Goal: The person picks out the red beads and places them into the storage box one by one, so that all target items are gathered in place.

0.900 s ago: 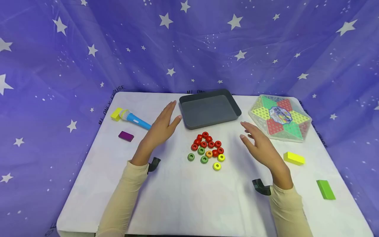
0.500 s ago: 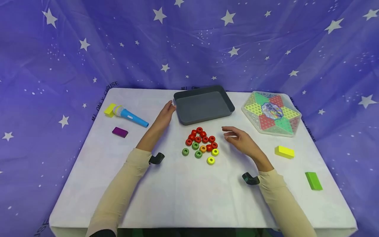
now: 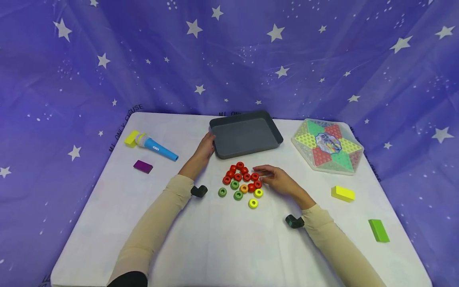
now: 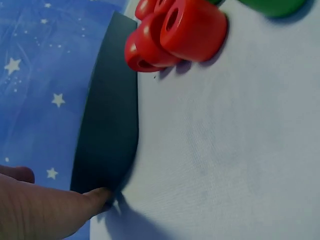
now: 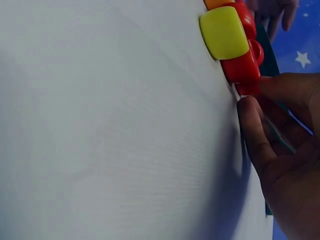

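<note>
In the head view my left hand point(image 3: 205, 146) is at the left side of a dark grey rectangular tray point(image 3: 247, 137). In the left wrist view its extended thumb touches the outer wall near the corner, with a fingertip beyond the rim. My right hand point(image 3: 279, 181) is at the right edge of a cluster of round holed beads. Thumb and fingertips pinch a red bead point(image 5: 246, 89) at the cluster's edge, close over the cloth. The cluster holds several red beads point(image 3: 238, 177), green beads point(image 3: 234, 185), an orange bead point(image 3: 244, 189) and two yellow beads point(image 3: 253, 203).
On the left lie a blue toy microphone point(image 3: 161, 150), a yellow block point(image 3: 132, 138) and a purple block point(image 3: 143, 166). A clear star-patterned game box point(image 3: 328, 145), another yellow block point(image 3: 343, 193) and a green block point(image 3: 379, 230) lie right. A starry purple curtain point(image 3: 244, 52) hangs behind.
My left hand has come forward against the tray's left side. My right hand has moved left and down to the beads, its fingers closing on a red one. The head view has shifted slightly.
</note>
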Motion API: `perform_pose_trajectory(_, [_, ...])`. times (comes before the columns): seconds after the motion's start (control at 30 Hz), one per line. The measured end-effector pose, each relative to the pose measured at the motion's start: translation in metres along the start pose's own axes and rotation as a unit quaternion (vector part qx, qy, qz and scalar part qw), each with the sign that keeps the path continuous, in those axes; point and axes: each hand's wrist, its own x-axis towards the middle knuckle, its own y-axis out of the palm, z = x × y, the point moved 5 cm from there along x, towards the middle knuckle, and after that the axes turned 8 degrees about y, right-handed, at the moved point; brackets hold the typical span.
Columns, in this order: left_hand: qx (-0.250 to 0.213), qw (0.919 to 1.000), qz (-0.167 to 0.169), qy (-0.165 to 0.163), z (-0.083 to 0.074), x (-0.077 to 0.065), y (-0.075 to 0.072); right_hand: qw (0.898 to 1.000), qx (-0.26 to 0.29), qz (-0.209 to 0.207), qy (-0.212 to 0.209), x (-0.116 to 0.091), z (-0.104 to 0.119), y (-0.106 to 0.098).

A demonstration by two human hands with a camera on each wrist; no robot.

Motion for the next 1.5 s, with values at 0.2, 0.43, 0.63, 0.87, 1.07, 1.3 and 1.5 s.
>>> perform_pose_trajectory(0.2, [-0.024, 0.9996, -0.014, 0.001, 0.012, 0.013, -0.007, 0.999, -0.028, 0.019, -0.006, 0.003, 0.005, 0.007])
perform_pose_trajectory(0.43, [-0.03, 0.9989, -0.011, 0.034, 0.01, 0.026, -0.002, 0.998, -0.054, 0.009, 0.024, 0.007, 0.004, 0.005])
perform_pose_trajectory(0.63, [0.022, 0.9972, -0.02, 0.068, 0.006, 0.03, 0.0, 0.997, -0.07, 0.001, 0.016, 0.009, 0.005, 0.002])
perform_pose_trajectory(0.87, [0.036, 0.9963, -0.018, 0.076, 0.006, 0.032, 0.001, 0.997, -0.074, -0.012, 0.015, 0.01, 0.006, 0.003])
perform_pose_trajectory(1.07, [0.034, 0.9959, -0.014, 0.082, 0.009, 0.031, 0.0, 0.997, -0.069, -0.038, 0.027, 0.009, 0.011, -0.005])
perform_pose_trajectory(1.3, [0.031, 0.9962, -0.01, 0.081, 0.009, 0.029, -0.003, 0.998, -0.033, -0.054, 0.025, 0.015, 0.03, -0.025])
perform_pose_trajectory(1.5, [0.026, 0.9964, 0.004, 0.081, 0.011, 0.029, -0.004, 0.998, -0.021, -0.066, 0.012, 0.029, 0.046, -0.038])
